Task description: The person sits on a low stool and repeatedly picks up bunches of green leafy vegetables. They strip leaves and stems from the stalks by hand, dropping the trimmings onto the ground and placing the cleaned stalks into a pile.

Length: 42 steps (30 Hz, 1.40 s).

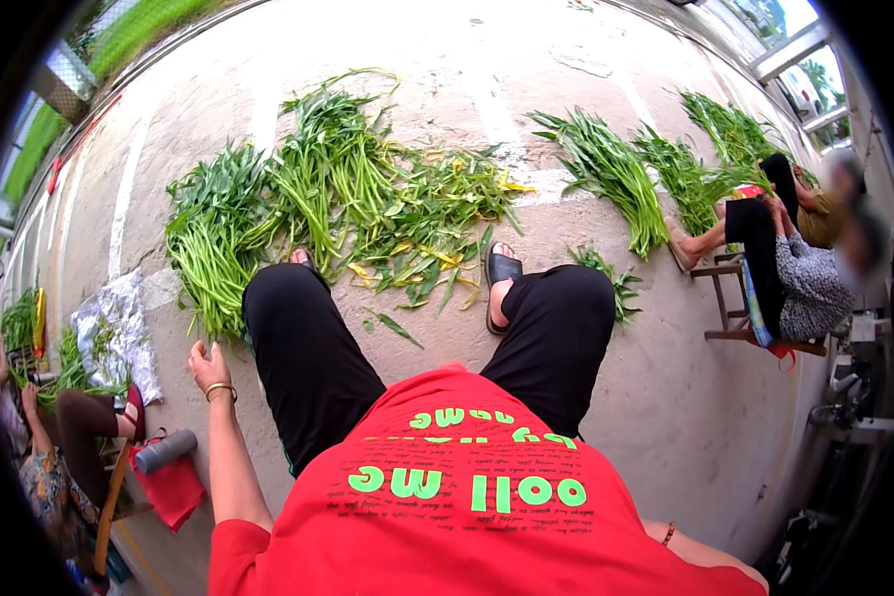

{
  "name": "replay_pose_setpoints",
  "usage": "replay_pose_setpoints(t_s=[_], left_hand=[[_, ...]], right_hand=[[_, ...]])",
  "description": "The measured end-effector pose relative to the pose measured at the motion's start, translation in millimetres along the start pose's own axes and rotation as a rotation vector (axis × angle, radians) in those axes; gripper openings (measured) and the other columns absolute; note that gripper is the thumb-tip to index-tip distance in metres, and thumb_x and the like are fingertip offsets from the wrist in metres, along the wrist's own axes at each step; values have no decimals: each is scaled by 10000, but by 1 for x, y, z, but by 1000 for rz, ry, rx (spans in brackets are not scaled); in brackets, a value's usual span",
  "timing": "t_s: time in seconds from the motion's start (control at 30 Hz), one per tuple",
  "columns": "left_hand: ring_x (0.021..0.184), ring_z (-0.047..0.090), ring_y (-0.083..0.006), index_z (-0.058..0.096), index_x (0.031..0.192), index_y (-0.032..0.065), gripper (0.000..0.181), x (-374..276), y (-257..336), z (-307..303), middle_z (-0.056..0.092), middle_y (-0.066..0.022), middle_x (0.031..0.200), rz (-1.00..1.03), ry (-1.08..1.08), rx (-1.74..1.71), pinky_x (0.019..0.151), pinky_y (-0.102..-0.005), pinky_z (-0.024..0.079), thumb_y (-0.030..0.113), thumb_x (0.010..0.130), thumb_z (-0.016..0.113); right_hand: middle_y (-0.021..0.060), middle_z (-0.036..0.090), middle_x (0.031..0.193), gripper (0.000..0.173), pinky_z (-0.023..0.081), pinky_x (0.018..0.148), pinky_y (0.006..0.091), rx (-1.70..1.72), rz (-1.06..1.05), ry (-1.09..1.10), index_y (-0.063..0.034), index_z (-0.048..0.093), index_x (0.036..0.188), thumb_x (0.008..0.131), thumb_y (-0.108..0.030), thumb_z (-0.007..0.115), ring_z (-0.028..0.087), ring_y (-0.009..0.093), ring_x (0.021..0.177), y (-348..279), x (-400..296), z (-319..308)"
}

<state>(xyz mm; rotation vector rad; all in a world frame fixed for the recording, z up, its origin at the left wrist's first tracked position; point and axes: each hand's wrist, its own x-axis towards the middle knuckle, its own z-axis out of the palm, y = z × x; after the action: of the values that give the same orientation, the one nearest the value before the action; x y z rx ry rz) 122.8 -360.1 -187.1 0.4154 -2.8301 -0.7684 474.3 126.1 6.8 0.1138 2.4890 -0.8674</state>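
Note:
My left hand [210,366], with a gold-coloured bangle at its wrist, is beside my left knee at the stem ends of a bundle of leafy green vegetables [212,246]. Its fingertips are close to the stems; whether they pinch one cannot be told. Another pile of long-stemmed greens [335,164] lies right of that bundle. Loose leaves and yellowed trimmings [432,223] are spread on the concrete between and beyond my sandalled feet. My right hand is out of view; only that arm, with a beaded bracelet, shows at the lower right.
More green bundles [618,179] lie at the right, near two seated people and a wooden stool [730,298]. A few leaves [607,279] lie by my right knee. At the left are a silvery sheet [123,320], seated people, a red bag [170,484] and a grey cylindrical object [165,451].

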Motion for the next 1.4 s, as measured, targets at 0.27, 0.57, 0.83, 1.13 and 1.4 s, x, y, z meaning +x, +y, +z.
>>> replay_pose_setpoints(t_s=[0.27, 0.57, 0.83, 1.13, 1.4], left_hand=[[918, 613, -248, 585, 1139, 15, 375, -8, 6, 0, 586, -145, 1055, -56, 29, -31, 839, -352, 485, 229, 840, 658], [947, 607, -243, 579, 1152, 21, 393, 72, 106, 52, 594, -153, 1071, 118, -61, -258, 852, -355, 483, 224, 827, 666], [804, 619, -149, 648, 1013, 6, 275, 171, 207, 74, 677, -79, 898, 461, -715, -24, 736, -294, 500, 228, 851, 639], [1011, 637, -283, 679, 1062, 58, 497, 153, 280, 244, 653, -176, 1095, 242, -1046, 785, 862, -408, 500, 469, 787, 636], [1050, 605, -325, 613, 1137, 51, 677, 91, 177, 363, 626, -188, 1130, -253, -597, 233, 890, -414, 484, 522, 670, 751]], right_hand=[[126, 651, 727, 197, 501, 585, 369, -8, 27, -80, -57, 680, 859, 766, -230, 676, 629, 273, 646, 4, -15, -8], [133, 643, 711, 216, 500, 569, 386, -47, 152, -217, -68, 681, 840, 755, -267, 689, 628, 299, 643, -16, -43, -69], [122, 620, 919, 299, 482, 584, 333, -78, -193, 272, -14, 602, 1039, 765, -85, 696, 576, 244, 619, -36, 175, -211], [107, 571, 890, 277, 482, 700, 358, -55, -498, 61, -26, 573, 997, 781, -170, 672, 582, 279, 767, -46, 300, -154], [102, 600, 950, 345, 472, 727, 358, -47, -319, -154, -17, 595, 1063, 776, -186, 681, 583, 254, 844, -29, 316, -152]])
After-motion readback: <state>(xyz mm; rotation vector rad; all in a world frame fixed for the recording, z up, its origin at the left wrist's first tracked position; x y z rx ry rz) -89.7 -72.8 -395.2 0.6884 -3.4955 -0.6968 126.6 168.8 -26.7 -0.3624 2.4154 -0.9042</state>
